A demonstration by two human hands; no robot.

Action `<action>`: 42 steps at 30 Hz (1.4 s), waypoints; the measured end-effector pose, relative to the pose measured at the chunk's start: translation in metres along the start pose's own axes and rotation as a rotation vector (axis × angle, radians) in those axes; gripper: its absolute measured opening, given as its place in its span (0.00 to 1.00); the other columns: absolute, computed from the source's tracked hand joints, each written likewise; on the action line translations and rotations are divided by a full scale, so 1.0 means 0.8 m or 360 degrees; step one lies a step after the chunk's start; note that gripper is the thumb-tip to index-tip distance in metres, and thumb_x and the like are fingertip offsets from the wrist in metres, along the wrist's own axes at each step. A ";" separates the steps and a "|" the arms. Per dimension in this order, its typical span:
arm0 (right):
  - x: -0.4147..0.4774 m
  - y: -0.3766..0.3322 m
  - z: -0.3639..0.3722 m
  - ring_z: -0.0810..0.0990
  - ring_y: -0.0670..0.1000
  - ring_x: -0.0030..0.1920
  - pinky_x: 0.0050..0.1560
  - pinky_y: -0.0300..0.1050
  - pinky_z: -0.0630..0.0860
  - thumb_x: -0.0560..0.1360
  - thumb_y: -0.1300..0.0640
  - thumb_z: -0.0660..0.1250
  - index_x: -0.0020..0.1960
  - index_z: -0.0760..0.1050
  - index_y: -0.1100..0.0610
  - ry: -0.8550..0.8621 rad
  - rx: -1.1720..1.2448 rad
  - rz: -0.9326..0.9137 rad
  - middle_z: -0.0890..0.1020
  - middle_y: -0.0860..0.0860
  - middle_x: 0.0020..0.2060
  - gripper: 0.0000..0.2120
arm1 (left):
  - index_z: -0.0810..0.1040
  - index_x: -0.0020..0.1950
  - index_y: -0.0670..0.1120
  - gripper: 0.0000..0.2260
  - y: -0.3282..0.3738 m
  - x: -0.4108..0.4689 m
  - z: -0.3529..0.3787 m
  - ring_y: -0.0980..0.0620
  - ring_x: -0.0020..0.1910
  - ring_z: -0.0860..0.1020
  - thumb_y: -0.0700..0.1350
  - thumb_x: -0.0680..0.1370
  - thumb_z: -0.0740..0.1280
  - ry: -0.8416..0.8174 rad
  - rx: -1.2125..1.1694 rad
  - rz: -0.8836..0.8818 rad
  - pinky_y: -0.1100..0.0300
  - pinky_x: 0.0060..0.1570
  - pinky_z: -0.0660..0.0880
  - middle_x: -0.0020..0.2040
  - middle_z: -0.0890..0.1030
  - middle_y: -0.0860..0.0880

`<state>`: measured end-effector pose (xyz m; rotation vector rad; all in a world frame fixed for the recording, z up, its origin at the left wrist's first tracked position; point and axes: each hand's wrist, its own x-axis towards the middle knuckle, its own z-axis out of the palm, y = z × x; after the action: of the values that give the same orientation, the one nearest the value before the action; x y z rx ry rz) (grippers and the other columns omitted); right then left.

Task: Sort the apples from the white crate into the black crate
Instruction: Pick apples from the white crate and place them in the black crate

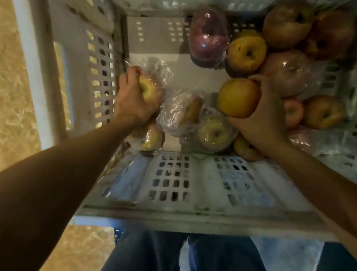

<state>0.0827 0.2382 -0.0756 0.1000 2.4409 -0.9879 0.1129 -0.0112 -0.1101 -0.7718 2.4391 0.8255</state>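
I look down into the white crate (189, 182), which holds several apples, some wrapped in clear plastic. My left hand (132, 99) is inside at the left wall, closed around a yellow-red apple in plastic wrap (149, 87). My right hand (265, 115) grips a bare yellow apple (238, 97) near the crate's middle. A dark red wrapped apple (207, 36) and a yellow apple (246, 50) lie at the far side. More reddish apples (287, 24) pile up at the far right. The black crate is not in view.
The crate's perforated walls rise on all sides around my hands. A marbled tan floor (0, 87) lies to the left. My legs in dark trousers (154, 265) are just below the near wall. Wrapped apples (212, 133) sit between my hands.
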 end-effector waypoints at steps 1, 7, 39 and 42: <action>0.001 0.001 0.000 0.70 0.51 0.64 0.57 0.42 0.66 0.63 0.52 0.77 0.68 0.64 0.54 0.0003 0.0008 0.0007 0.70 0.52 0.66 0.37 | 0.63 0.68 0.46 0.33 -0.001 -0.003 0.001 0.47 0.59 0.70 0.56 0.70 0.72 0.0007 0.0048 0.0023 0.55 0.55 0.70 0.64 0.68 0.45; -0.001 -0.003 -0.007 0.70 0.52 0.64 0.56 0.43 0.67 0.63 0.56 0.77 0.67 0.65 0.55 0.0053 -0.0004 0.0080 0.71 0.53 0.65 0.37 | 0.57 0.73 0.49 0.38 0.014 -0.014 -0.006 0.41 0.68 0.66 0.53 0.69 0.74 0.0008 0.0091 -0.0019 0.51 0.62 0.70 0.73 0.58 0.43; -0.014 0.010 -0.007 0.70 0.52 0.63 0.58 0.45 0.69 0.62 0.54 0.78 0.68 0.64 0.55 0.0090 0.0014 0.0242 0.70 0.53 0.66 0.39 | 0.62 0.71 0.45 0.36 0.052 -0.066 0.039 0.43 0.73 0.60 0.65 0.70 0.63 -0.0690 0.1462 0.0784 0.37 0.71 0.34 0.65 0.74 0.43; -0.016 0.002 -0.015 0.71 0.53 0.63 0.59 0.47 0.70 0.61 0.55 0.78 0.68 0.64 0.55 0.0100 0.0045 0.0294 0.71 0.53 0.65 0.39 | 0.65 0.70 0.46 0.38 0.073 -0.068 0.015 0.44 0.73 0.62 0.65 0.67 0.68 -0.0963 0.1326 0.0652 0.39 0.73 0.42 0.68 0.71 0.44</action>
<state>0.0889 0.2493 -0.0633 0.3644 2.4230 -0.9500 0.1193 0.0551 -0.0642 0.2636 2.0823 0.0698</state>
